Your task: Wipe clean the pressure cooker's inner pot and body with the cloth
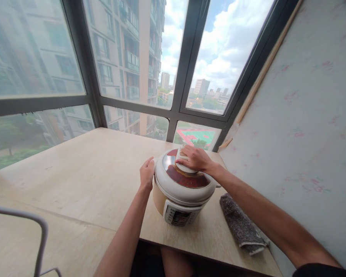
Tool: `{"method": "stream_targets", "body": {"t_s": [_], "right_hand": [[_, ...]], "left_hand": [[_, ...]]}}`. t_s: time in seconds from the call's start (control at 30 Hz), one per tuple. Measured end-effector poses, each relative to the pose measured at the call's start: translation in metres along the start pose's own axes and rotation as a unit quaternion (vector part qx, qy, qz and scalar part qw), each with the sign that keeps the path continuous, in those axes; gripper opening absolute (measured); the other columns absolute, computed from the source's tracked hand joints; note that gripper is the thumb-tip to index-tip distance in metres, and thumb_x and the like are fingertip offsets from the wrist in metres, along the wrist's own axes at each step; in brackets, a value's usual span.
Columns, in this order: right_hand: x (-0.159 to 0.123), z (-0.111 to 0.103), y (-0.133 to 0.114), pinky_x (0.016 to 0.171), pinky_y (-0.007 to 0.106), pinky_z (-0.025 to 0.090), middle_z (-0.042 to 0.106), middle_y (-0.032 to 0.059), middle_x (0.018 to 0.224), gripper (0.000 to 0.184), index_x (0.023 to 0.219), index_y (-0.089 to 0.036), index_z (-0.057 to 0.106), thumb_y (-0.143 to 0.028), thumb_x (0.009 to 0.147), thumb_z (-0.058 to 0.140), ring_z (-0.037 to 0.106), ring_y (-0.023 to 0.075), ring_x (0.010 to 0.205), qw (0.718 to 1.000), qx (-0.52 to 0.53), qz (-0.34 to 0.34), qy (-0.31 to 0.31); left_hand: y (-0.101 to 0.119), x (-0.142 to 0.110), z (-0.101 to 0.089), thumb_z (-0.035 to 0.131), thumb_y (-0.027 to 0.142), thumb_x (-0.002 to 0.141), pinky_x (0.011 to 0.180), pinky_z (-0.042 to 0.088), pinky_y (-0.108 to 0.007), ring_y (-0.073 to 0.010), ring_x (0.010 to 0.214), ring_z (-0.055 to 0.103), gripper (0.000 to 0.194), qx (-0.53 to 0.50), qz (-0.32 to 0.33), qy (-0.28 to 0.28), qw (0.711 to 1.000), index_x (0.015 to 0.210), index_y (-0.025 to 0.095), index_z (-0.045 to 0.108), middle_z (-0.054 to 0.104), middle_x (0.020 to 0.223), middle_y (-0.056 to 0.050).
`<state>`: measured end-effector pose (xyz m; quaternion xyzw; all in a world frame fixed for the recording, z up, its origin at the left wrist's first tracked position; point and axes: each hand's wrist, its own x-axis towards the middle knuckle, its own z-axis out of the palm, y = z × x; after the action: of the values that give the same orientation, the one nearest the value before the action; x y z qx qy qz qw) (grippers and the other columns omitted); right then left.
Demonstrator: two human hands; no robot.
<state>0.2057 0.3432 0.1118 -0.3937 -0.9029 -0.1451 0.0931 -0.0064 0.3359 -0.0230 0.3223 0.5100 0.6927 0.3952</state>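
Note:
An electric pressure cooker stands upright on the pale wooden surface, its control panel facing me. Its round lid is seated on the body, white at the rim with a shiny dark red middle. My right hand is closed around the white handle on top of the lid. At the cooker's left side, my left hand is curled against the edge, where a side handle would be hidden by it. A small side handle shows on the right.
A folded dark grey cloth lies right of the cooker, beside the flowered wall. Windows with dark frames border the back of the wooden surface. A grey metal tube bends up at the lower left.

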Motion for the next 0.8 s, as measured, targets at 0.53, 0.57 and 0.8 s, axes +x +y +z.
{"method": "stream_targets", "body": {"t_s": [0.53, 0.57, 0.8], "right_hand": [[0.013, -0.012, -0.042, 0.085, 0.039, 0.051, 0.064, 0.0214, 0.119, 0.052, 0.121, -0.011, 0.063, -0.052, 0.103, 0.037, 0.062, 0.0329, 0.115, 0.975, -0.022, 0.212, -0.064], [0.014, -0.011, -0.043, 0.087, 0.040, 0.051, 0.064, 0.0224, 0.120, 0.052, 0.121, -0.010, 0.063, -0.051, 0.103, 0.037, 0.061, 0.0334, 0.116, 0.972, -0.017, 0.225, -0.064], [0.018, -0.013, -0.044, 0.094, 0.041, 0.049, 0.062, 0.0272, 0.125, 0.057, 0.127, -0.007, 0.060, -0.054, 0.101, 0.040, 0.062, 0.0334, 0.119, 0.961, 0.005, 0.263, -0.079]], "left_hand": [[0.008, -0.010, 0.010, 0.053, 0.020, 0.089, 0.111, 0.043, -0.037, -0.0258, 0.123, 0.062, 0.040, -0.001, 0.007, 0.068, 0.998, 0.122, 0.002, 0.068, 0.066, 0.130, -0.019], [0.008, -0.010, 0.010, 0.053, 0.020, 0.089, 0.111, 0.044, -0.036, -0.0257, 0.123, 0.062, 0.041, -0.001, 0.007, 0.068, 0.998, 0.122, 0.002, 0.068, 0.066, 0.130, -0.019], [0.005, -0.009, 0.009, 0.055, 0.021, 0.088, 0.109, 0.045, -0.036, -0.0266, 0.124, 0.061, 0.042, 0.001, 0.010, 0.068, 0.998, 0.123, 0.002, 0.068, 0.066, 0.131, -0.018]]}}
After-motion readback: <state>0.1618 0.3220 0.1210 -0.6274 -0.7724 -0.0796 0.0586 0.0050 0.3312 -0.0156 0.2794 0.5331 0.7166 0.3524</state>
